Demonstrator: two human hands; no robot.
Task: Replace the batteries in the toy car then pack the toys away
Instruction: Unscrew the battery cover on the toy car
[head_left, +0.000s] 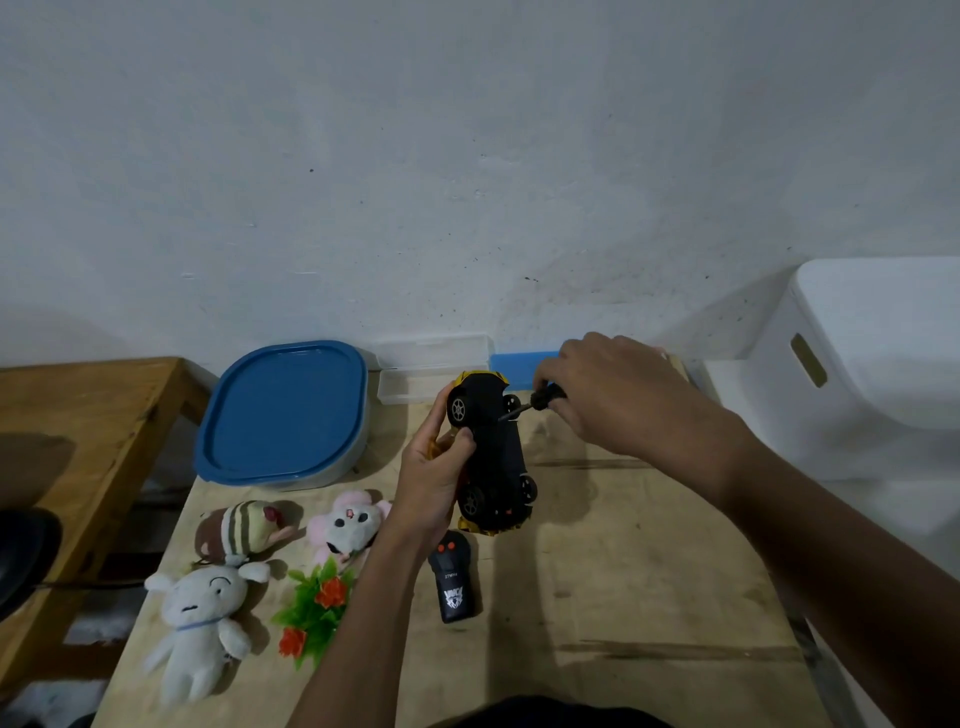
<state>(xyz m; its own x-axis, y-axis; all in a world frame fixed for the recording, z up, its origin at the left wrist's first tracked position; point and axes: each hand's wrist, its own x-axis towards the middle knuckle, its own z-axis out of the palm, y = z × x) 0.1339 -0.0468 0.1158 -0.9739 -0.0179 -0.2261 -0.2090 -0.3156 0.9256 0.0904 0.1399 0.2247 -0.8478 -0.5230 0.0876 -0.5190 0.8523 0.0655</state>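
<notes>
— Where's the car (493, 457)?
— Belly-up above the table (623, 571), left hand (436, 478) clamped round it, right hand (613, 395) pinching a screwdriver (535, 402) at the smooth black underside.
— So early?
— I'd say so — cover looks shut, plush toys (208, 613) and hard plastic remote (454, 582) unpacked, blue-lidded box (285, 410) closed.

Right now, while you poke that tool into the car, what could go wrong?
1. The left hand holds the car up off the table, tilted on its side. If the screwdriver in the right hand slips, its tip might jab the left fingers.
2. A loosened screw could drop and roll off the table.
3. The remote lies just below the car, so a dropped car might hit it.
</notes>
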